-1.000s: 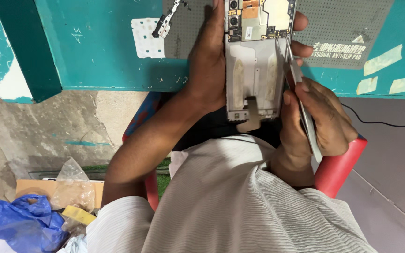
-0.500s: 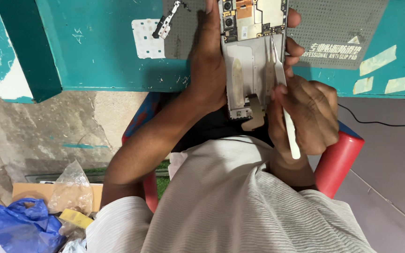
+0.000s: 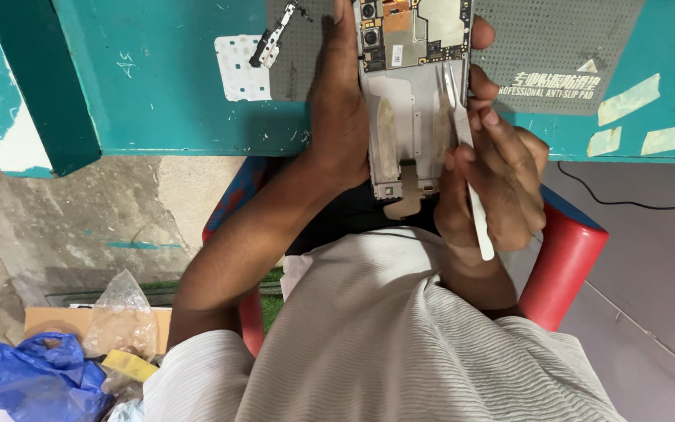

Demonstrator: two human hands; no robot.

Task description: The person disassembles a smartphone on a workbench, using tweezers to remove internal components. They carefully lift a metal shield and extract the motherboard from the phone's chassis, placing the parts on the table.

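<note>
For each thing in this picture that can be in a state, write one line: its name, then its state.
Phone: back cover off, circuit board and metal frame exposed, held upright over the table edge.
Left hand: closed around the phone's side.
Right hand: closed on the tweezers.
Tweezers: tips on the phone's frame.
Small metal part: lying loose on the grey mat.
Clear plastic bag: crumpled.
Blue bag: crumpled.

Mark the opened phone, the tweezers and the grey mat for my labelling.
opened phone (image 3: pixel 409 117): head view, bare metal midframe.
tweezers (image 3: pixel 478 223): head view, white handle below the fingers.
grey mat (image 3: pixel 556 39): head view, dotted surface.
</note>
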